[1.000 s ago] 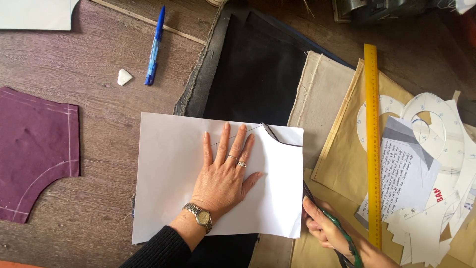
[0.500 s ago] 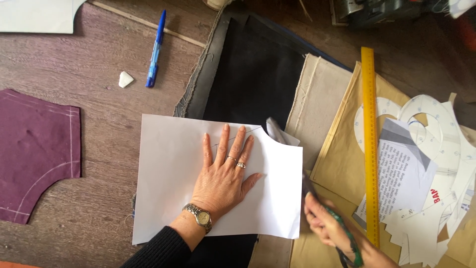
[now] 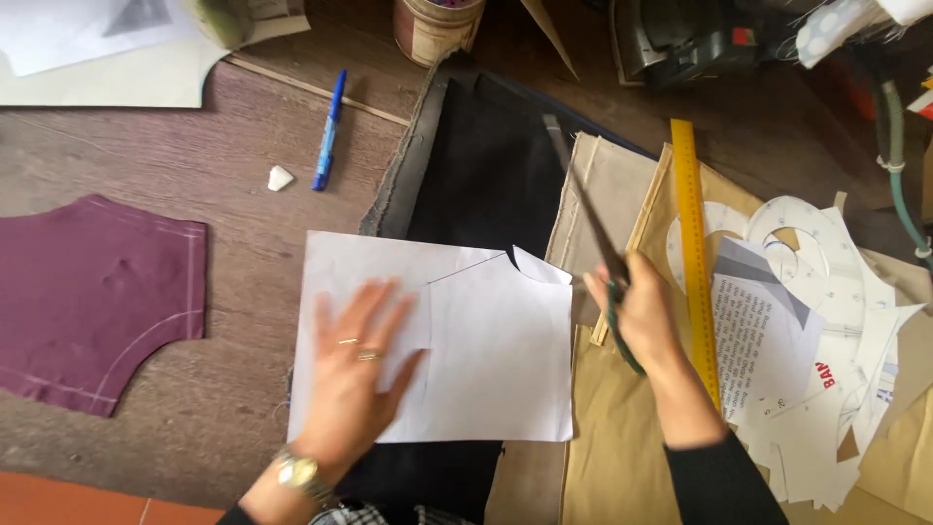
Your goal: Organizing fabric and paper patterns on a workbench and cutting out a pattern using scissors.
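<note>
My left hand [image 3: 355,374] lies flat with fingers spread on a white paper pattern piece [image 3: 486,340], which rests on black fabric [image 3: 481,175]. My right hand [image 3: 637,311] grips green-handled scissors [image 3: 583,209] at the paper's right edge, the blades pointing up and away over the black fabric and tan paper [image 3: 612,437]. The pattern shows a curved cut at its top right corner and a seam line running across it.
A yellow ruler [image 3: 695,262] lies on brown paper right of my right hand, beside a heap of white paper scraps [image 3: 826,331]. A maroon fabric piece [image 3: 87,297] sits at left, a blue pen [image 3: 328,131] and white chalk [image 3: 280,177] above it. A tin [image 3: 432,24] stands at top.
My right hand rose from the bottom edge to the paper's right side, lifting the scissors with blades pointing up. My left hand slid left and down on the paper. The view shifted.
</note>
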